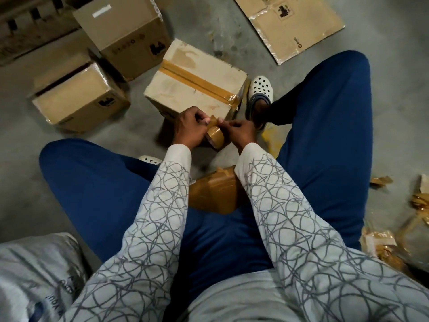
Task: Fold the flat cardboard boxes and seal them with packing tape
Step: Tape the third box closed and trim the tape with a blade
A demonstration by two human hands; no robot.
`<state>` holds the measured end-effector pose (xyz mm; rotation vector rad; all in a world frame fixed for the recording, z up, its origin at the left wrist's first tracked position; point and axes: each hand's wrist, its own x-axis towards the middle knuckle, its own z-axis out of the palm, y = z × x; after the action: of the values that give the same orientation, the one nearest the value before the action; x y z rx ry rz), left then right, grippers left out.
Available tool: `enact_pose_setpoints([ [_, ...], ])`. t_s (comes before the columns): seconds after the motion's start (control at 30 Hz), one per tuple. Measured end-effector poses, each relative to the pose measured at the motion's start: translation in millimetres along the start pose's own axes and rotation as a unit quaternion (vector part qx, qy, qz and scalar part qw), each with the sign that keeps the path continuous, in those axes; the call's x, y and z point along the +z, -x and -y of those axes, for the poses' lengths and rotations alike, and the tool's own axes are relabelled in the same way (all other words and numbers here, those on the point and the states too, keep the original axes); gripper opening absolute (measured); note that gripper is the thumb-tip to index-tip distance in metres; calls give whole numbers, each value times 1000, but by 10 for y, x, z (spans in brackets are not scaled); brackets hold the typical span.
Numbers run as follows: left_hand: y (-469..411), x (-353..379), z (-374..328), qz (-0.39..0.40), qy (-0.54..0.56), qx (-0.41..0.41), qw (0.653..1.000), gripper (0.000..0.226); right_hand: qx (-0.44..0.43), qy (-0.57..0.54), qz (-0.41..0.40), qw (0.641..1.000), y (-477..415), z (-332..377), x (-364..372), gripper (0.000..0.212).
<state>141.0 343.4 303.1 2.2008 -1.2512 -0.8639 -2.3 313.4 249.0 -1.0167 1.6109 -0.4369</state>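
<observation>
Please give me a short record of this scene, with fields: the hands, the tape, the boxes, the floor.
left hand: left hand grips the tape roll
right hand: right hand pinches the tape end at the roll
taped box: box just beyond the hands, closed, brown tape strip across its top
other boxes: two folded boxes at upper left
flat cardboard: one flat sheet at upper right
floor: grey concrete, tape scraps at right

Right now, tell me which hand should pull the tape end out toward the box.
Probably the right hand: its fingertips pinch the loose tape end just above the tape roll, while the left hand wraps the roll and can steady it. The taped box sits directly ahead.
</observation>
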Motion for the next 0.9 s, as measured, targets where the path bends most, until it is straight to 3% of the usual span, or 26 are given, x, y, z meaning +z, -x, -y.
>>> enact_pose_setpoints([
  [0.13,37,-8,55,57,-5,-62,996,15,-15,-51,-46,998,-112,30,5,37],
  [0.3,96,137,154,-84,44,-215,972,9,31,-117,-66,990,-249,9,57,37],
  [0.4,48,213,283,-110,112,-313,937,20,66,-142,-59,986,-294,-47,119,32],
  [0.53,-222,491,793,-58,267,-461,844,39,85,-151,-60,983,-352,-93,198,29],
  [0.63,-8,337,366,-17,383,-471,794,14,88,-124,-94,984,-455,-110,240,31],
  [0.8,-114,470,274,-5,523,-440,730,19,86,-136,-118,980,-619,-82,303,17],
  [0.9,-331,514,341,-41,557,-444,701,19,80,-148,-118,979,-814,-51,343,28],
])
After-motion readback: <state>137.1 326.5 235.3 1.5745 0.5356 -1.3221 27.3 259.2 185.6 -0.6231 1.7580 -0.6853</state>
